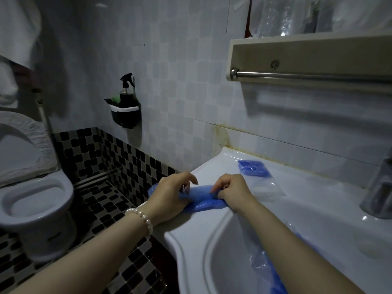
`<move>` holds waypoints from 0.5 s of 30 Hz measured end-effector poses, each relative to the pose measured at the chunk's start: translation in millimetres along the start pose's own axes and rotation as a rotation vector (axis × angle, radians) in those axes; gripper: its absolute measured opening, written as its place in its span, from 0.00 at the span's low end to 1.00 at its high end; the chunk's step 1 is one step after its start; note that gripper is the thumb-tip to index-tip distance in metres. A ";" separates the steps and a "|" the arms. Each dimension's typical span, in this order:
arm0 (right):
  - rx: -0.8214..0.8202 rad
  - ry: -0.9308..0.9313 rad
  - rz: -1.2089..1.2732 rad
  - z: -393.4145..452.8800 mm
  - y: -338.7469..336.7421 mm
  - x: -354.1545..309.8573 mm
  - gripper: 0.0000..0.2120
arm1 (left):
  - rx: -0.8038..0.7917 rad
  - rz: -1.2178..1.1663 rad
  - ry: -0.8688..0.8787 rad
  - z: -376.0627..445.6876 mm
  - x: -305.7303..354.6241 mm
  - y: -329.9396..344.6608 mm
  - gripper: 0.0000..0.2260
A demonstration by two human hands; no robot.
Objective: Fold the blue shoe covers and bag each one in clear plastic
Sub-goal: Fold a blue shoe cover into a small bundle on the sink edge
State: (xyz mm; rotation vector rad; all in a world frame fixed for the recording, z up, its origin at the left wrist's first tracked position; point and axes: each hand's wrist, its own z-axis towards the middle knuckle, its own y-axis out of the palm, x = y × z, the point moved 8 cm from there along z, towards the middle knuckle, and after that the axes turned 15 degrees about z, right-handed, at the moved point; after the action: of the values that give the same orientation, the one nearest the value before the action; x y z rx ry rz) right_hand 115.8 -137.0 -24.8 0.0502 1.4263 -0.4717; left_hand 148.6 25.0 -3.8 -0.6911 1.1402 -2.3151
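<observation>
Head view: both hands, left hand [169, 194] and right hand [230, 190], fingers curled, pinch a blue shoe cover [199, 200] on the sink rim [212, 166]. Thin, limp, slippery; best held at the edges.

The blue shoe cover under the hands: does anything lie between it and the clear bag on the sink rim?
Nothing visible does. Both hands, left hand and right hand, hold the shoe cover; bare rim separates it from the clear bag.
</observation>
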 end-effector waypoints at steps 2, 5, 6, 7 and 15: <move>0.037 -0.026 -0.024 0.4 -1.5 2.6 0.26 | 0.038 0.091 0.106 0.3 8.9 -1.8 0.09; 0.020 -0.059 -0.087 1.1 -1.6 3.7 0.26 | 0.042 0.145 0.181 -3.2 15.3 -2.5 0.09; -0.002 -0.073 -0.113 0.6 -0.8 3.0 0.26 | 0.036 0.172 0.196 -4.3 16.4 -2.0 0.10; -0.032 -0.085 -0.140 -0.2 0.2 2.4 0.25 | 0.018 0.201 0.200 -5.5 17.6 -1.3 0.10; -0.264 -0.027 -0.190 -10.8 -9.8 -2.7 0.12 | -0.019 0.329 0.303 -13.4 21.1 -2.9 0.15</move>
State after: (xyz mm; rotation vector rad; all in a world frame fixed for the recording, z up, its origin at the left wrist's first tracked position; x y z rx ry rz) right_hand 102.1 -141.8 -21.6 -0.3053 1.4631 -0.4331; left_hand 123.7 21.7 -3.7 -0.1415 1.2969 -2.1706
